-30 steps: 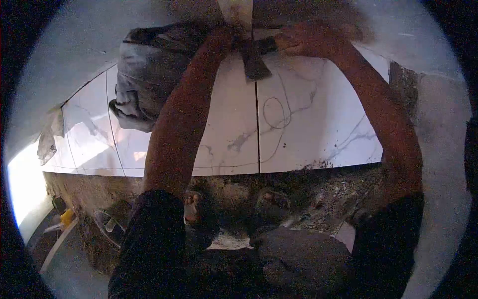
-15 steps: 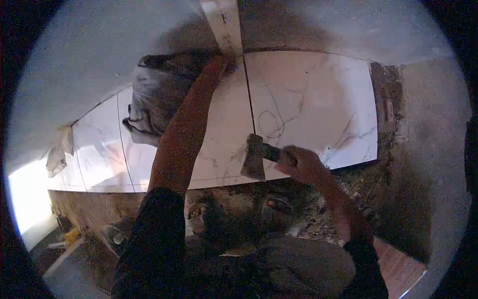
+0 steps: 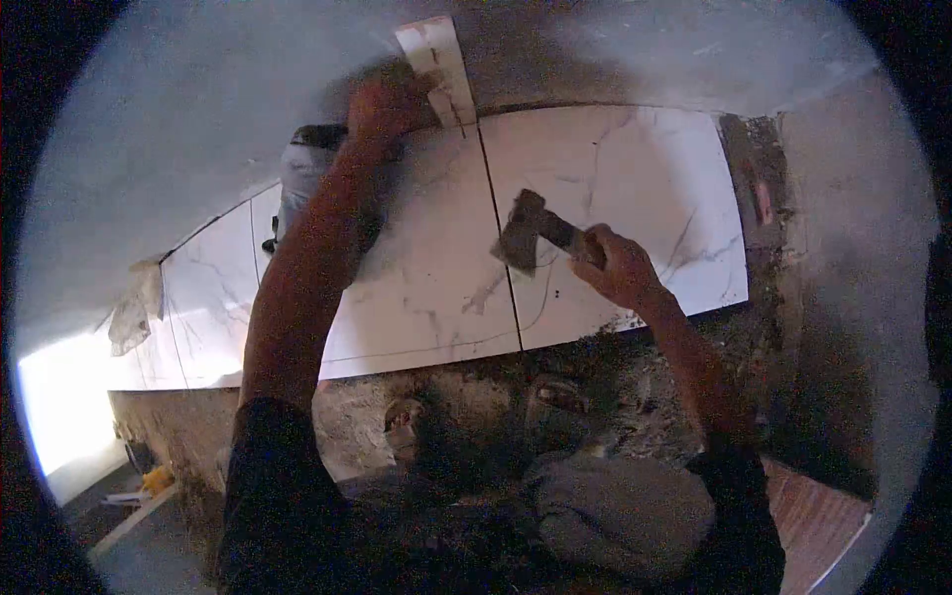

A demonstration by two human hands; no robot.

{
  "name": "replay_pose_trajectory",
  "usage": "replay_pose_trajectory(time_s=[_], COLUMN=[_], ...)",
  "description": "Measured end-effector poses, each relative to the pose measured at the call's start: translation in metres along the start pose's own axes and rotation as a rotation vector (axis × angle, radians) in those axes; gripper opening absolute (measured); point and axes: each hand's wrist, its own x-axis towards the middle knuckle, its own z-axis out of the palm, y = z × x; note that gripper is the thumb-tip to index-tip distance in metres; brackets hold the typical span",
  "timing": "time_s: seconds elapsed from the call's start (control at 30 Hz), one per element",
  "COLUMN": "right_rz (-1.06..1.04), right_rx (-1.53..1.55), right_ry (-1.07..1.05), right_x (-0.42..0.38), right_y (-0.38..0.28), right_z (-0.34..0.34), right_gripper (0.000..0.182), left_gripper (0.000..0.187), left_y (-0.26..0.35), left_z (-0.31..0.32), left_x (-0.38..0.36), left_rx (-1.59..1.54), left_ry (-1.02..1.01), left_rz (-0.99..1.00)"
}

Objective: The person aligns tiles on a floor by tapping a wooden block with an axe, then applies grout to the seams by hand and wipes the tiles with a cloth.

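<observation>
In my right hand (image 3: 620, 270) is a hatchet-like tool (image 3: 523, 234), its flared head over the dark joint between two white marbled tiles (image 3: 635, 178). My fingers are wrapped round its handle. Near the wall, my left hand (image 3: 382, 107) is at the left edge of a narrow tile strip (image 3: 439, 69) that rises from the joint against the wall. Shadow and blur hide those fingers, so a grip cannot be made out. A grey cloth (image 3: 302, 177) lies on the tiles, partly behind my left forearm.
Rough, dirty ground (image 3: 476, 397) with both my feet runs along the tiles' near edge. A crumpled translucent bag (image 3: 136, 307) is at the left. Walls stand ahead and at the right. A yellow object (image 3: 157, 480) lies at lower left, a reddish board (image 3: 808, 516) at lower right.
My left hand has moved left and toward the wall, from the strip's base to its side. My right hand has raised the tool away from the tiles' near edge. The view has shifted slightly.
</observation>
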Motion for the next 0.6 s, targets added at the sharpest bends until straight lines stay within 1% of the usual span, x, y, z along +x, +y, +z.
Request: replay_pose_trajectory(time_s=[0.03, 0.07, 0.1, 0.13, 0.2, 0.23, 0.27, 0.33, 0.37, 0.43, 0.47, 0.5, 0.53, 0.57, 0.6], right_rz=[-0.009, -0.066, -0.119, -0.118, -0.223, -0.365, -0.370, -0.366, -0.319, -0.289, -0.255, -0.259, -0.329, -0.401, -0.406], right_rx=[-0.002, -0.064, -0.120, -0.115, -0.242, -0.342, -0.341, -0.650, -0.681, -0.671, -0.667, -0.665, -0.668, -0.670, -0.671], right_ry=[-0.006, 0.027, 0.057, 0.046, 0.027, 0.093, 0.091, -0.069, -0.097, -0.131, -0.146, -0.162, -0.161, -0.153, -0.162], right_x=[0.011, 0.022, 0.032, 0.038, 0.057, 0.066, 0.077, 0.095, 0.112, 0.132, 0.142, 0.152, 0.161, 0.169, 0.175], right_y=[0.001, 0.004, 0.006, 0.005, 0.003, 0.007, 0.008, -0.004, 0.002, -0.006, -0.010, -0.007, -0.002, -0.001, -0.006], right_z=[0.002, 0.004, 0.006, 0.005, -0.003, -0.004, -0.007, -0.018, -0.016, -0.022, -0.027, -0.027, -0.029, -0.031, -0.035], right_gripper=[0.040, 0.041, 0.041, 0.041, 0.045, 0.044, 0.044, 0.044, 0.044, 0.046, 0.047, 0.047, 0.049, 0.051, 0.051], left_gripper=[0.047, 0.047, 0.047, 0.048, 0.050, 0.050, 0.050, 0.050, 0.049, 0.048, 0.047, 0.047, 0.047, 0.037, 0.043], left_y=[0.004, 0.009, 0.016, 0.026, 0.037, 0.027, 0.012, 0.018, 0.029, 0.031, 0.024, 0.026, 0.027, 0.048, 0.059], left_z=[-0.001, -0.001, -0.002, -0.007, -0.022, -0.015, -0.005, -0.006, -0.005, -0.001, 0.002, 0.000, -0.003, -0.023, -0.032], left_x=[-0.001, -0.002, -0.005, -0.007, 0.001, 0.004, 0.009, 0.006, 0.002, -0.004, -0.005, -0.007, -0.009, -0.008, -0.007], left_rx=[-0.109, -0.093, -0.084, -0.074, 0.141, 0.145, 0.140, 0.131, 0.143, 0.155, 0.124, 0.107, 0.091, 0.191, 0.287], left_ry=[-0.036, 0.114, 0.181, 0.248, 0.164, 0.162, 0.097, 0.020, 0.094, 0.154, 0.212, 0.235, 0.257, 0.013, -0.233], left_rz=[-0.105, -0.080, -0.071, -0.063, -0.171, -0.176, -0.125, -0.087, -0.168, -0.264, -0.173, -0.138, -0.102, -0.103, -0.099])
